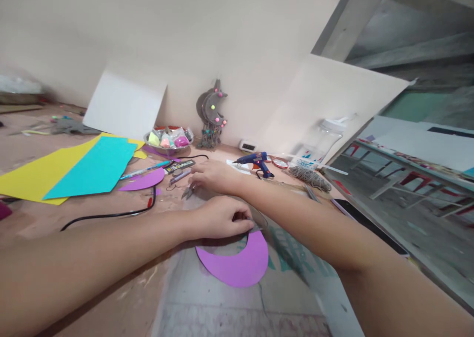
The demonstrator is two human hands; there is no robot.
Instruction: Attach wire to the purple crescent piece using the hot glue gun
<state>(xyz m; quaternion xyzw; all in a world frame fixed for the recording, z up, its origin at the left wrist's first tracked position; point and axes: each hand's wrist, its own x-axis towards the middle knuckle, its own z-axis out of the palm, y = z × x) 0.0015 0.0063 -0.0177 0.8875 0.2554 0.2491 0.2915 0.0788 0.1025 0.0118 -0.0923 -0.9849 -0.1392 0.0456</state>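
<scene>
A purple crescent (240, 263) lies on a translucent plastic sheet (207, 307). My left hand (225, 217) is closed at the crescent's upper tip, thumb and fingers pinched on its end and what looks like a thin grey strand. Crossing over beyond it, my right hand (213, 176) reaches left with bent fingers around the handles or blades of small grey scissors (188, 191); its grip is partly hidden. A blue glue gun (255, 160) rests just right of my right hand.
Yellow (22, 176) and turquoise sheets (92, 169) lie left, near a black cable (107, 216). Behind are a bowl of coloured packets (170, 139), a grey moon ornament (213, 112), grey yarn (311, 177) and a clear bottle (326, 139). A dark phone-like slab (370, 226) lies right.
</scene>
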